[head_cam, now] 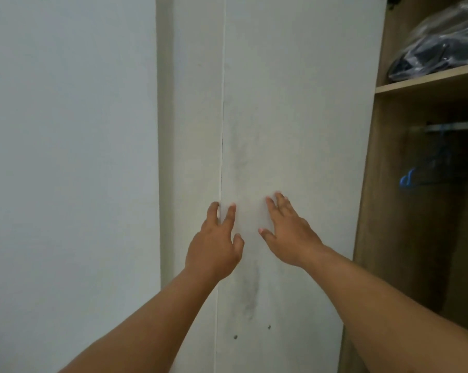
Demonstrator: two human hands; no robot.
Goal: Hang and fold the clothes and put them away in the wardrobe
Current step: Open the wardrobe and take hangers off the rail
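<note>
A white wardrobe door (294, 117) fills the middle of the view, with a thin vertical seam (222, 103) along its left edge. My left hand (216, 243) touches the door at that seam, its spread fingertips on either side of the line. My right hand (289, 232) rests on the door panel just to the right, fingers straight. Neither hand holds anything. To the right the wardrobe stands open: dark clothes in a clear plastic bag (443, 47) lie on a wooden shelf (421, 84), and a blue hanger (408, 179) hangs from a rail (453, 127) below.
A plain white wall (66, 157) takes up the left side. The wooden side panel (375, 184) of the open compartment stands right behind the door's right edge. Two small dark holes (251, 331) mark the lower door.
</note>
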